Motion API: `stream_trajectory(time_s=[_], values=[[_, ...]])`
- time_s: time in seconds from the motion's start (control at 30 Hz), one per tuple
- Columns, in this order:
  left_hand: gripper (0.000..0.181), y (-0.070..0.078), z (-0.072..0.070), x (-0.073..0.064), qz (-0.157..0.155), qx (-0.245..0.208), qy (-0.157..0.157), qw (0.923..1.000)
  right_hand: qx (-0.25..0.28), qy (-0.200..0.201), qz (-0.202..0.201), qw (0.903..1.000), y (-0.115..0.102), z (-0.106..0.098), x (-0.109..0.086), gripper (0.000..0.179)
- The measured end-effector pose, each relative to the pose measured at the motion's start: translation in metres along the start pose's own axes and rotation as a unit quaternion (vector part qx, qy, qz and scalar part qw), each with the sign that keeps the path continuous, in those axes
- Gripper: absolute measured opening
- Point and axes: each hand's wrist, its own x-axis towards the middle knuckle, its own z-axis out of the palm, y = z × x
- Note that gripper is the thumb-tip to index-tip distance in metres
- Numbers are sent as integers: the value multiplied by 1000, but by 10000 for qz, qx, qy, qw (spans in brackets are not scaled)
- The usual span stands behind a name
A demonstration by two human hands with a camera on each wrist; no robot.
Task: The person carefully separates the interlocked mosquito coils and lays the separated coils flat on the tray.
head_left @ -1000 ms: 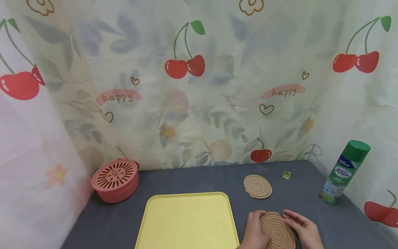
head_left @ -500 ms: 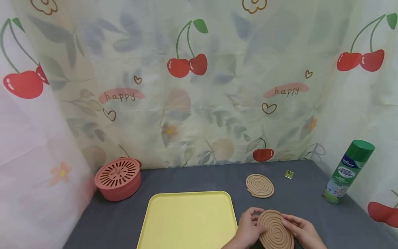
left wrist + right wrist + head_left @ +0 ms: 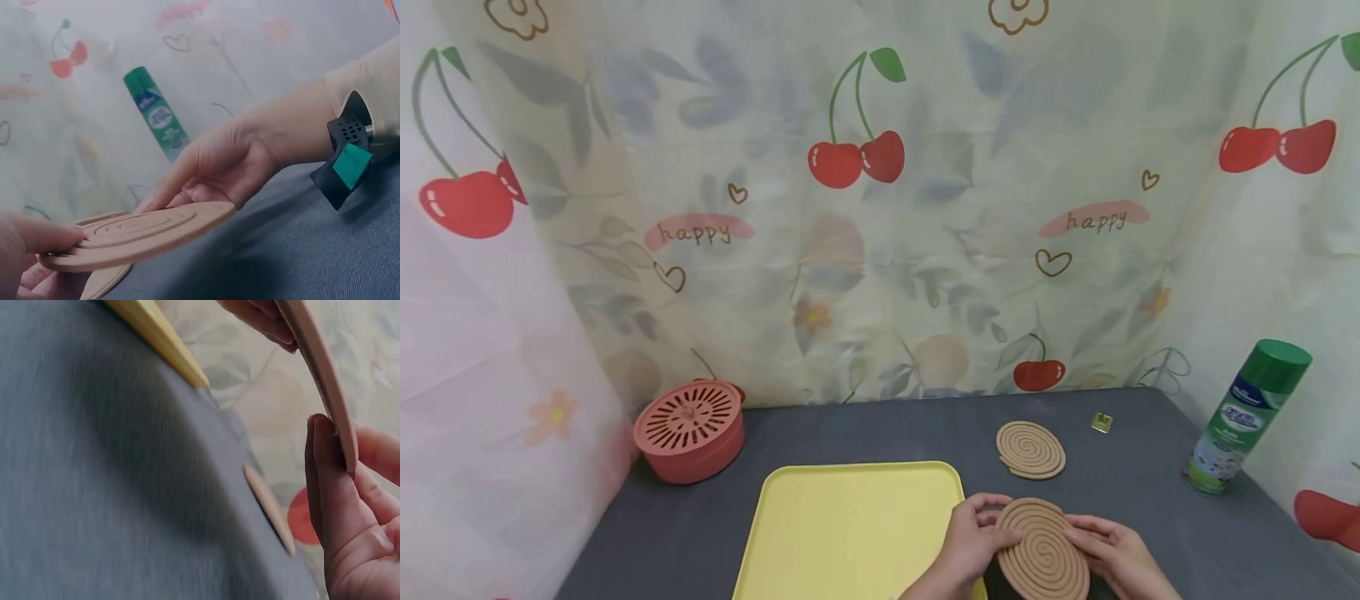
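Observation:
A light-brown spiral mosquito coil (image 3: 1043, 554) is held up off the table between both hands. My left hand (image 3: 966, 537) pinches its left edge, thumb on top and fingers beneath. At the opposite edge my right hand (image 3: 1116, 554) pinches it between thumb and fingers. In the left wrist view the coil (image 3: 150, 231) appears nearly edge-on, tilted above the dark cloth. The right wrist view shows its thin rim (image 3: 325, 381) between the fingertips. A second mosquito coil (image 3: 1032, 450) lies flat on the table just behind.
A yellow tray (image 3: 857, 533) lies left of the hands. The round pink slotted-lid container (image 3: 691, 433) stands at the back left. A small gold-coloured metal piece (image 3: 1102, 422) lies at the back right, near a green spray can (image 3: 1247, 417). A printed curtain surrounds the table.
Both hands have lifted the mosquito coil and shifted it left, toward the tray. The view has turned slightly; the other things have stayed in place.

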Motion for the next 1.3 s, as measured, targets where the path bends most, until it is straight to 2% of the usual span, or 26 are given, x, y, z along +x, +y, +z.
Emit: stream_trajectory(time_s=[0.17,0.37,0.67,0.8,0.87,1.07,1.3], values=[[35,2,-18,-7,-63,-463,-29,9989,201,-401,-260,9987,-8,17,1,28],[39,5,-42,-19,1,-1105,-408,9930,295,-683,-418,9963,-18,37,4,21],[45,8,-77,-42,-75,-1143,-962,9888,-26,-692,-511,9963,-26,67,11,32],[52,11,-90,-53,-84,-1099,-1290,9855,-55,-787,-555,9953,-31,77,15,34],[54,14,-95,-58,-51,-1063,-1354,9851,-6,-853,-573,9947,-32,83,17,33],[58,21,-109,-68,29,-1037,-1248,9867,91,-1035,-701,9921,-34,99,26,28],[58,29,-127,-77,-73,-959,-941,9909,141,-1209,-873,9887,-37,121,36,27]])
